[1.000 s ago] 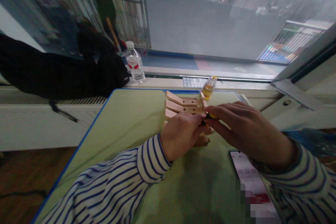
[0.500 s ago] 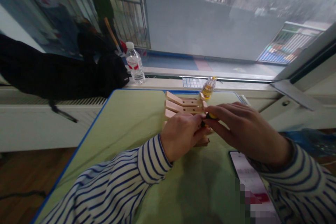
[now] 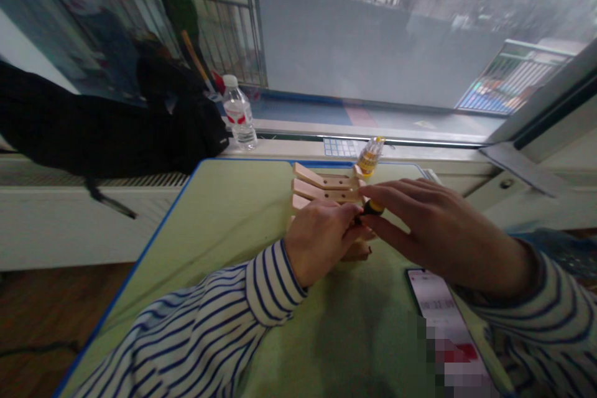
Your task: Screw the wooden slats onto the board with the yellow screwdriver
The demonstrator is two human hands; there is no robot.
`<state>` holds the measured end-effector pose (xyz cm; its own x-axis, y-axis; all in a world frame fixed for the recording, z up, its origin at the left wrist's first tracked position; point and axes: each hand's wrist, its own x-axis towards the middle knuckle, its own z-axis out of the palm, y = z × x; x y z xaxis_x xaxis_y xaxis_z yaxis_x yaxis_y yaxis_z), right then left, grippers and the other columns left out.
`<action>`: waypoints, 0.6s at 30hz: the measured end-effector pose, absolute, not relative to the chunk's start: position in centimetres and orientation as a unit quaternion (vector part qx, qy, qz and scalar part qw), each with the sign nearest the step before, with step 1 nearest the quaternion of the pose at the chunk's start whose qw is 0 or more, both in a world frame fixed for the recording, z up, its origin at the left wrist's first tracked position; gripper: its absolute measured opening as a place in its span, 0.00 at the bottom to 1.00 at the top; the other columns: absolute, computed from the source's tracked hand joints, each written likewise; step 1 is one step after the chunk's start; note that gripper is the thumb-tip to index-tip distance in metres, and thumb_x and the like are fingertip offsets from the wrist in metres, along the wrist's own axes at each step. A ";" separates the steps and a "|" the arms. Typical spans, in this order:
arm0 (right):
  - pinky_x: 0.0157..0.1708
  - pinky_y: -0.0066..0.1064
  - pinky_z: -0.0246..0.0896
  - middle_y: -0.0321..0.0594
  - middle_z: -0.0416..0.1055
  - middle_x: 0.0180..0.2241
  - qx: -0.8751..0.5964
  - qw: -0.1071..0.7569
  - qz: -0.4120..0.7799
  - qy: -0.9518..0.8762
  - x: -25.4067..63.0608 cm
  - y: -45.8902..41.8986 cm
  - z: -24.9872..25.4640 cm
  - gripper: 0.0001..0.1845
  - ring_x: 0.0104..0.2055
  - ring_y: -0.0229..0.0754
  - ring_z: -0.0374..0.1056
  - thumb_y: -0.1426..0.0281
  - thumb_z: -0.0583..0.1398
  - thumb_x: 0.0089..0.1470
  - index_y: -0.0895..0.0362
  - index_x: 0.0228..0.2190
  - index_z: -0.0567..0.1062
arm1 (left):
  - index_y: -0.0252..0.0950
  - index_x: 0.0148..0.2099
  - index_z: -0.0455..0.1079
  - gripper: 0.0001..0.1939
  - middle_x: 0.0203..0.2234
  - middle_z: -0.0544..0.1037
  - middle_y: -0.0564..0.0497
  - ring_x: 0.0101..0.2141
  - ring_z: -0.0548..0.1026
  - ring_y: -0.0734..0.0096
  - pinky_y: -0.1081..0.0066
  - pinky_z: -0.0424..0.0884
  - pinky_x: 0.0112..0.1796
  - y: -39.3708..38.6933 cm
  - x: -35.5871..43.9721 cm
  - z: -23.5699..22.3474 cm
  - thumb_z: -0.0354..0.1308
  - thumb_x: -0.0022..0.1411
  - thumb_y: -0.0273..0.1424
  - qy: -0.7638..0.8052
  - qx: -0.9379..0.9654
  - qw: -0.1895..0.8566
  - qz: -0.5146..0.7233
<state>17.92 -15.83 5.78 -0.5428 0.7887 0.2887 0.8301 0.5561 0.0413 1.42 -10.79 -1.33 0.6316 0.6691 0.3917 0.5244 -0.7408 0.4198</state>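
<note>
On the table lies a light wooden rack built of angled slats with small dark holes. My left hand is closed over its near part, thumb and forefinger together close to the dark front end of a short screwdriver. That screwdriver has a black and yellow handle, and the thumb and fingers of my right hand grip it from the right. Its tip and the spot it meets are hidden by my left fingers. The nearest slats stick out below my left hand.
A phone lies on the green table below my right wrist. A small bottle with yellow liquid stands behind the rack. On the window ledge are a water bottle and a black garment or bag.
My right hand has opened its grip angle slightly and turned around the screwdriver, showing more of the handle; the wrist has shifted a little right. My left hand and the rack stay put.
</note>
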 end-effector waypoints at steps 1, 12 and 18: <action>0.44 0.36 0.61 0.40 0.71 0.43 -0.461 0.116 -0.085 -0.876 17.9 -15.8 5.8 0.15 0.43 0.42 0.67 0.65 0.52 0.59 0.55 0.46 0.67 | 0.37 0.42 0.71 0.14 0.32 0.77 0.48 0.34 0.75 0.65 0.67 0.69 0.36 -10.8 1.4 -1.3 0.51 0.62 0.39 0.335 0.894 0.133 0.267; 0.42 0.37 0.61 0.43 0.73 0.39 -0.463 0.121 -0.096 -0.873 18.1 -15.8 5.5 0.14 0.41 0.43 0.69 0.66 0.52 0.59 0.58 0.45 0.69 | 0.38 0.41 0.71 0.11 0.32 0.77 0.51 0.35 0.75 0.65 0.67 0.68 0.36 -10.9 1.5 -0.8 0.52 0.62 0.38 0.321 0.900 0.141 0.258; 0.40 0.36 0.61 0.44 0.74 0.37 -0.464 0.143 -0.100 -0.868 18.3 -15.8 5.4 0.13 0.39 0.43 0.70 0.66 0.52 0.59 0.59 0.42 0.70 | 0.38 0.44 0.70 0.12 0.33 0.77 0.49 0.36 0.74 0.66 0.67 0.68 0.37 -10.9 1.6 -0.5 0.52 0.62 0.36 0.316 0.906 0.135 0.247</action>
<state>18.32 -15.80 5.38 -0.5282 0.7776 0.3412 0.8349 0.5487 0.0420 1.64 -10.95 -0.47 0.6782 0.6396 0.3619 0.5062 -0.7636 0.4008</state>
